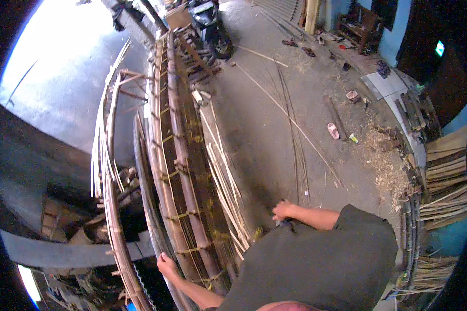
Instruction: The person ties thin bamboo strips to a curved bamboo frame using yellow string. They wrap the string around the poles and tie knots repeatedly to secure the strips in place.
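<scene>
Dark shirt (pixel 316 254), left hand (pixel 167 264) near pole (pixel 151 207)

The left hand (pixel 166 264), fingers curled, was just beside a dark pole (pixel 151 207), left of long bamboo poles (pixel 194 228) with yellow ties (pixel 188 251). The right hand (pixel 284 210) was at a small dark object (pixel 284 223), too blurred to name. Pale strips (pixel 224 192) lay alongside; a motorbike (pixel 206 23) stood beyond.
</scene>
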The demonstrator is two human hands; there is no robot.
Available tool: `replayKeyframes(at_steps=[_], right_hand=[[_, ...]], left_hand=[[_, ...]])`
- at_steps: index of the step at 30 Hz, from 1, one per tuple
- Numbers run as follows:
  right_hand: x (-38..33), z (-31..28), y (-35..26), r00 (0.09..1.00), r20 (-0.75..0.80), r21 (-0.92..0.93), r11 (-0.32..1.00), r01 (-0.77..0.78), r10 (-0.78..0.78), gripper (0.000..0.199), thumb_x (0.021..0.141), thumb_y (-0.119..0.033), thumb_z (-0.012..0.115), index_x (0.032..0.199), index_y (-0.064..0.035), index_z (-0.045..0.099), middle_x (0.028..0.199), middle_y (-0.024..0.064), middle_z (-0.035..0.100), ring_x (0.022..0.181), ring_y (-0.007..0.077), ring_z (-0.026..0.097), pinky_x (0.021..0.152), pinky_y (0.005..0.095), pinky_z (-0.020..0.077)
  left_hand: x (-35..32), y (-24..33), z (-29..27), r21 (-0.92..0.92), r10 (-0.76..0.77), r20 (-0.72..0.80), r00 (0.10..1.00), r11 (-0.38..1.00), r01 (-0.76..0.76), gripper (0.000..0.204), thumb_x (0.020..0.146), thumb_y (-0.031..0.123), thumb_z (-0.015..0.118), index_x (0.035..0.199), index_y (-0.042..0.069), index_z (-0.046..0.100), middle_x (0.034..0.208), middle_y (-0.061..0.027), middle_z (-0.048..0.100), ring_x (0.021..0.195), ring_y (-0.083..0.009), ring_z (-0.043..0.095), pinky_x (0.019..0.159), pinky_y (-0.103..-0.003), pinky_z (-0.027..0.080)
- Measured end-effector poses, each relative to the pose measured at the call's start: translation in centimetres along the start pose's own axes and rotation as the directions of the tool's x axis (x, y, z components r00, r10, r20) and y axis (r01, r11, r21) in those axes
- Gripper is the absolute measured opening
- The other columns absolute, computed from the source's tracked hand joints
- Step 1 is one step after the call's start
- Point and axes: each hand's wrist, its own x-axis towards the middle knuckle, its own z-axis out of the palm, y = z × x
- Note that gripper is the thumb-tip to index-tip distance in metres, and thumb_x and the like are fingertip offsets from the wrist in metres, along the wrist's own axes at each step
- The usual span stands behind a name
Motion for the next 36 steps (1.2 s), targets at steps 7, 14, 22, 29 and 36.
replayKeyframes(at_steps=[7,14,22,29,36], right_hand=[[2.6,4.8,14.7,0.935,-0.097,0.665,0.721,-0.194,0.341,0.045,0.089,-0.049,0.049,0.096,-0.0079,0.067,0.090,0.0156,0.068,0.084,0.0306,0.064,0.075,0.0434,0.0483],[1.0,10.9,30.7,0.583,-0.094,0.973,0.199,-0.118,0.807,0.035,0.091,-0.036,0.053,0.091,-0.0034,0.067,0.077,0.0083,0.067,0.068,0.0154,0.063,0.062,0.0314,0.0500],[-2.9,11.8,28.6,0.556,0.281,0.954,-0.291,-0.073,0.782,0.030,0.085,-0.032,0.060,0.093,-0.0037,0.067,0.078,0.0100,0.069,0.069,0.0176,0.066,0.064,0.0324,0.0535],[7.7,4.0,24.8,0.543,0.285,0.867,0.030,-0.498,0.790,0.031,0.085,-0.031,0.058,0.093,-0.0027,0.067,0.083,0.0125,0.067,0.075,0.0219,0.064,0.067,0.0372,0.0510],[15.1,-13.1,34.1,0.511,0.113,0.992,-0.066,-0.108,0.852,0.030,0.087,-0.029,0.056,0.088,-0.0012,0.066,0.080,0.0104,0.067,0.072,0.0210,0.063,0.068,0.0373,0.0491]], left_hand=[[2.5,26.7,10.0,-0.290,0.521,0.116,0.846,0.832,-0.472,0.027,0.092,0.020,0.054,0.107,0.000,0.064,0.098,-0.0195,0.067,0.090,-0.0313,0.066,0.078,-0.036,0.050],[2.3,45.0,18.7,-0.550,0.730,0.299,0.614,0.658,-0.514,0.027,0.092,0.020,0.055,0.106,-0.001,0.064,0.098,-0.0198,0.067,0.090,-0.0320,0.065,0.081,-0.037,0.050],[7.6,54.3,28.6,-0.488,0.808,0.396,0.436,0.587,-0.646,0.031,0.092,0.024,0.057,0.110,0.000,0.063,0.098,-0.0209,0.067,0.089,-0.0336,0.066,0.079,-0.039,0.051],[15.6,58.7,43.0,-0.424,0.719,0.682,0.134,0.538,-0.728,0.027,0.091,0.024,0.052,0.105,0.004,0.062,0.099,-0.0230,0.064,0.095,-0.0410,0.060,0.079,-0.048,0.049],[21.9,63.4,56.9,-0.476,0.536,0.799,-0.274,0.284,-0.832,0.029,0.088,0.029,0.050,0.098,0.004,0.063,0.097,-0.0241,0.064,0.093,-0.0436,0.059,0.080,-0.052,0.048]])
